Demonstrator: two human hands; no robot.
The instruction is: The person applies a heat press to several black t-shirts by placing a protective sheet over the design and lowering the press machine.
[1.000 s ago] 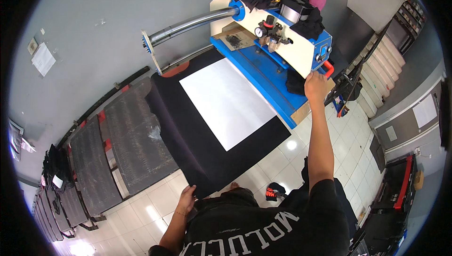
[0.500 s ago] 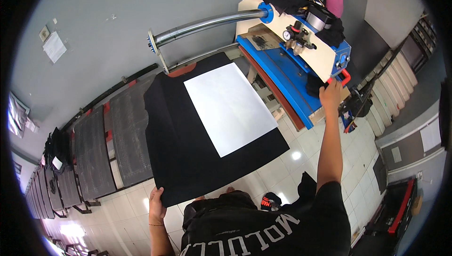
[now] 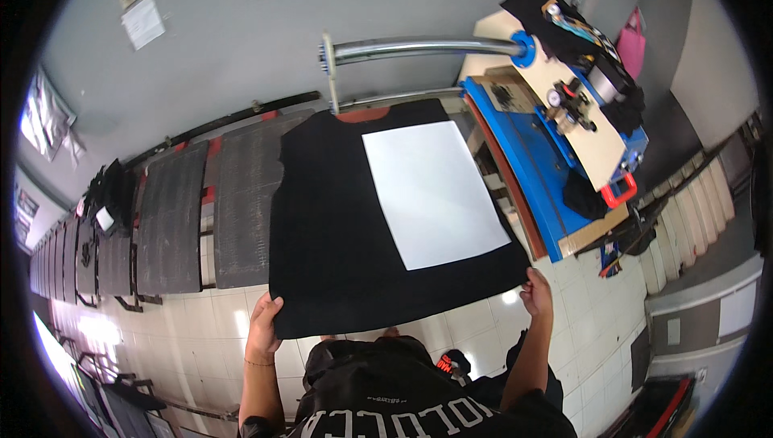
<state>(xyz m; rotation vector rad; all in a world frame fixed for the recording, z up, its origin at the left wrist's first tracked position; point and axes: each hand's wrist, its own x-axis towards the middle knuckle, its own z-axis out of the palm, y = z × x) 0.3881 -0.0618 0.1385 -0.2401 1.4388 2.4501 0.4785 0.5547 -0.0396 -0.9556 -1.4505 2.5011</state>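
Note:
A black T-shirt (image 3: 322,229) lies spread over a platen, its neck at the far side and its hem towards me. On its right half rests a white sheet (image 3: 439,196), slightly tilted. My left hand (image 3: 263,321) pinches the near left corner of the hem. At the near right corner, my right hand (image 3: 537,293) has its fingers closed on the hem. Right of the shirt stands a blue and cream heat press (image 3: 580,136), with a red handle (image 3: 620,190) at its near end and a pressure gauge on its side.
To the left runs a row of dark grey platens (image 3: 169,221). A chrome bar (image 3: 427,50) reaches leftward from the press along the wall. Black cloth (image 3: 564,31) is heaped on the press, and more dark cloth (image 3: 109,196) lies on a platen. Glossy floor tiles (image 3: 201,333) show below.
My right hand has let go of the press's red handle and taken hold of the shirt's right hem corner. The left hand keeps its corner. My view has turned rightward-tilted scenery more level.

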